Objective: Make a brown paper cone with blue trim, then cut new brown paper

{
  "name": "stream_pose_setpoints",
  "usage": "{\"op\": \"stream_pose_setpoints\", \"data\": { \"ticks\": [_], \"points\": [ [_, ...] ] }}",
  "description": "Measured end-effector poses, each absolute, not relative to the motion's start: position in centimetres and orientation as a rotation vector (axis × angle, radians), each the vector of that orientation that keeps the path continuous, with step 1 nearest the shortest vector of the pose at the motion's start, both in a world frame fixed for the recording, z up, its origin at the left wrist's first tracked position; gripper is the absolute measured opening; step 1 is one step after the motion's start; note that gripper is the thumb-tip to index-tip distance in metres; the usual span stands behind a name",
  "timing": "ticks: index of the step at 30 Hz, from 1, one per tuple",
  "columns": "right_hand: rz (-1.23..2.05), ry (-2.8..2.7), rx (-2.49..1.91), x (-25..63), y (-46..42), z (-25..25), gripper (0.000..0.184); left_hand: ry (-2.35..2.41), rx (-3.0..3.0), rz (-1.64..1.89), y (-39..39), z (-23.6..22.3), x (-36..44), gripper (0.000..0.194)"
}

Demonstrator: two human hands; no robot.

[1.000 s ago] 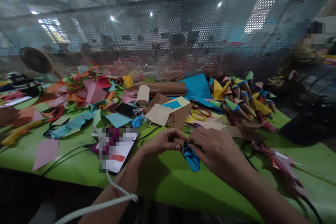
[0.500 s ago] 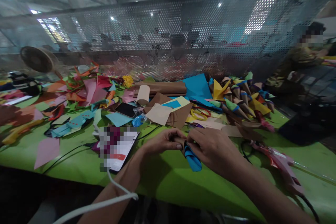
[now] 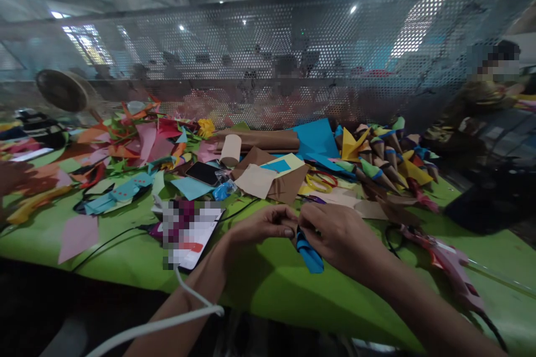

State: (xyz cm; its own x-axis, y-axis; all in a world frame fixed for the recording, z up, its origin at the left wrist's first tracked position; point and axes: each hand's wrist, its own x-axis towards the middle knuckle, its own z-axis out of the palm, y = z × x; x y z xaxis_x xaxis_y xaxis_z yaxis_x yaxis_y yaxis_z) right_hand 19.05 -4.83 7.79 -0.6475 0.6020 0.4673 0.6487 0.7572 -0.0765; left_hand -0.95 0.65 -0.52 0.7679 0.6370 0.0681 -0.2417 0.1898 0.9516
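Observation:
Above the green tabletop (image 3: pixel 268 284), my left hand (image 3: pixel 268 224) and my right hand (image 3: pixel 337 231) meet around a small rolled paper piece. Its blue paper part (image 3: pixel 310 254) points down toward me, and a bit of brown paper shows between the fingers. The left thumb and fingertips pinch the brown end. My right fingers are closed on the piece where the blue begins, covering much of it. Beyond the hands lie a beige paper sheet (image 3: pixel 256 180), brown paper (image 3: pixel 288 187) and yellow-handled scissors (image 3: pixel 317 183).
A pink glue gun (image 3: pixel 454 268) lies at the right. Propped at the left is a phone with a lit screen (image 3: pixel 201 237), a white cable stand (image 3: pixel 167 329) before it. Paper cones (image 3: pixel 383 162) are heaped behind, beneath a perforated metal screen (image 3: pixel 251 61). A person sits far right.
The whole view has shifted slightly. Both hands keep their grip on the rolled paper, with almost no visible change in its position between them.

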Motion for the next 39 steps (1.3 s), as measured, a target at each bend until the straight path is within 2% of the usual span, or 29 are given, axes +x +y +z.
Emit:
{"op": "stream_pose_setpoints", "data": {
  "ticks": [11,25,31,36,39],
  "points": [
    [-0.230,-2.688,-0.920,19.4,-3.9,8.5,0.007,0.407,1.253,0.641,0.2,-0.3,-0.7,0.042],
    [-0.101,-2.591,-0.936,19.5,-3.0,7.8,0.015,0.481,1.381,0.640,0.2,0.1,-0.7,0.044],
    [0.228,-2.372,-1.271,20.0,-2.4,7.9,0.014,0.662,1.595,0.794,-0.1,0.9,-1.5,0.055],
    [0.662,-2.218,-1.314,20.7,-1.6,7.8,0.018,0.737,1.590,0.818,-0.1,0.9,-1.3,0.049],
    [0.787,-2.213,-1.296,21.1,-1.1,7.3,0.016,0.741,1.528,0.810,-0.1,1.0,-1.0,0.047]
  ]
}}
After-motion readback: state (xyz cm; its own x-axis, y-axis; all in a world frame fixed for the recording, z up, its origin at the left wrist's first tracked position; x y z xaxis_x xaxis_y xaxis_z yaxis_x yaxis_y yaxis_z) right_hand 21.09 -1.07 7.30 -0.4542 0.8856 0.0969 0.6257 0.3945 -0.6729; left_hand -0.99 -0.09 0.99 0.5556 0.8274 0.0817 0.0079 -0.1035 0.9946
